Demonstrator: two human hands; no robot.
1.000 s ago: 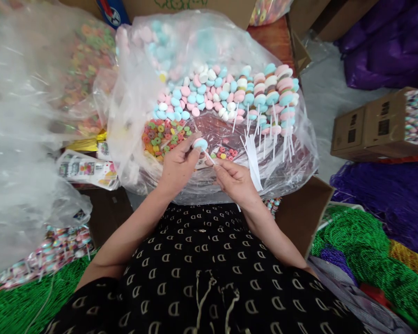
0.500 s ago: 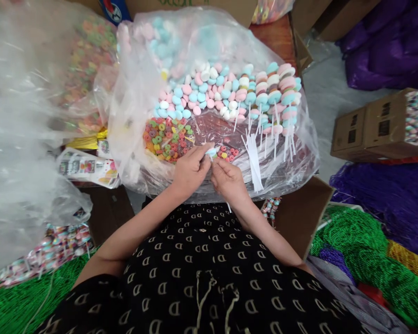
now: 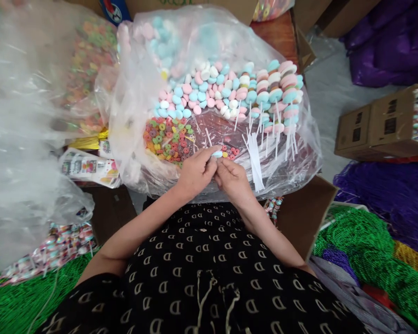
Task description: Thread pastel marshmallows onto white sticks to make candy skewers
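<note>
My left hand (image 3: 196, 174) pinches a light blue candy (image 3: 216, 154) between thumb and fingers. Touching it at the fingertips is my right hand (image 3: 234, 178), closed; what lies between its fingers is too small to make out. Just beyond the hands are a few red ring candies (image 3: 234, 151). A pile of colourful ring candies (image 3: 167, 137) lies to the left, with pink, blue and white candies (image 3: 195, 93) behind it. Candy skewers on white sticks (image 3: 275, 95) rest at the right, near a bundle of bare white sticks (image 3: 256, 164).
Clear plastic sheeting (image 3: 135, 162) lies under the candies. A large plastic bag (image 3: 24, 116) stands at the left beside printed packets (image 3: 87, 164). At the right are a cardboard box (image 3: 372, 127), an open carton (image 3: 299, 218) and green strands (image 3: 358, 250).
Both hands have shifted slightly right, still together. More of the light blue candy shows at my left fingertips, and a white stick on the plastic beyond them has come into view.
</note>
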